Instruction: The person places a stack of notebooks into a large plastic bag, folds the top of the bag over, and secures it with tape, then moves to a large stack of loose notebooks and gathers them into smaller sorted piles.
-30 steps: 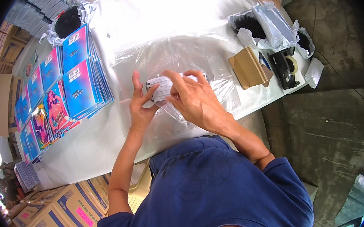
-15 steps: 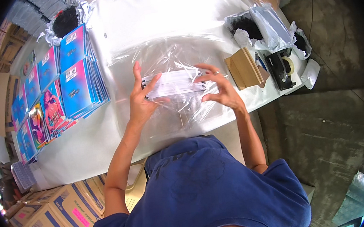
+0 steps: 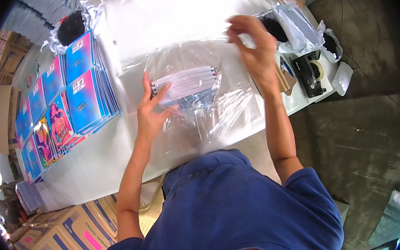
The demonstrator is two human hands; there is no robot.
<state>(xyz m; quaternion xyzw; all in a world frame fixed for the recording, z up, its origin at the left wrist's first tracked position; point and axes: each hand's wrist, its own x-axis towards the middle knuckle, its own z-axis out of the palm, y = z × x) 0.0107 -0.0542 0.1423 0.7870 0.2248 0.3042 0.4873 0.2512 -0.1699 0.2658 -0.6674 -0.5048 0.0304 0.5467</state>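
Note:
A stack of spiral notebooks [image 3: 187,82], white page edges showing and a blue cover at its near side, stands in the middle of a clear plastic sheet [image 3: 237,109] on the table. My left hand [image 3: 149,111] is closed round the stack's left end, its thumb across the page edges. Off to the right, my right hand [image 3: 256,45] is raised above the table with loosely bent fingers parted from the thumb. Its fingertips are slightly blurred, and I see nothing in it. Behind it lies a paper-wrapped bundle of black material [image 3: 275,28], partly hidden.
Piles of blue-pink notebooks [image 3: 84,100] fill the table's left side. At the right edge stand a black tape dispenser [image 3: 309,73], a brown cardboard piece [image 3: 283,81] and a white paper-wrapped block [image 3: 296,26]. Cartons [image 3: 59,240] are stacked below left.
My right hand has let go of the stack's right end and moved up and to the right. The left hand keeps its hold; the stack now tilts, showing some blue cover.

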